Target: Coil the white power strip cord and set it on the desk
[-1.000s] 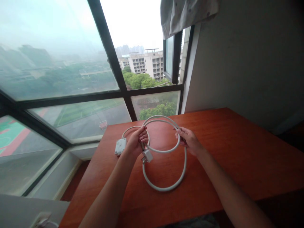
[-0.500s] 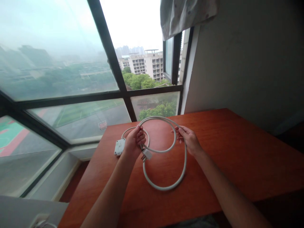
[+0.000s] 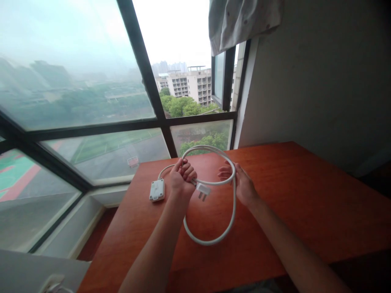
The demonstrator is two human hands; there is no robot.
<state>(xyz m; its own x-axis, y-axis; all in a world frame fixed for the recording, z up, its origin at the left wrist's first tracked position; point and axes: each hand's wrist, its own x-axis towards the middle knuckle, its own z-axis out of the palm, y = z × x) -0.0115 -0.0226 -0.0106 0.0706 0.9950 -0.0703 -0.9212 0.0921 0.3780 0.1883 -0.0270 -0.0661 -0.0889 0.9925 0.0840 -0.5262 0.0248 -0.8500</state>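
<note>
A white power cord [image 3: 210,243] is looped in the air over the wooden table [image 3: 305,195], with one bend hanging low toward the front. My left hand [image 3: 182,181] is closed around the gathered coil on its left side. A white plug [image 3: 203,190] sticks out beside that hand, its pins tilted downward. At the right side of the loop, my right hand [image 3: 243,185] has the cord between thumb and fingers, with the fingertips extending behind it. The cord's other end runs to a white power strip block [image 3: 157,190] lying on the table left of my left hand.
A dark window frame [image 3: 122,127] borders the table's far and left sides, with one pane open at the back. A curtain [image 3: 244,22] hangs above it. The grey wall [image 3: 311,89] rises behind the table on the right.
My left hand has moved slightly right and turned, so the plug now points down toward the right. The upper loop's right side has come against my right hand, whose fingers are now straighter.
</note>
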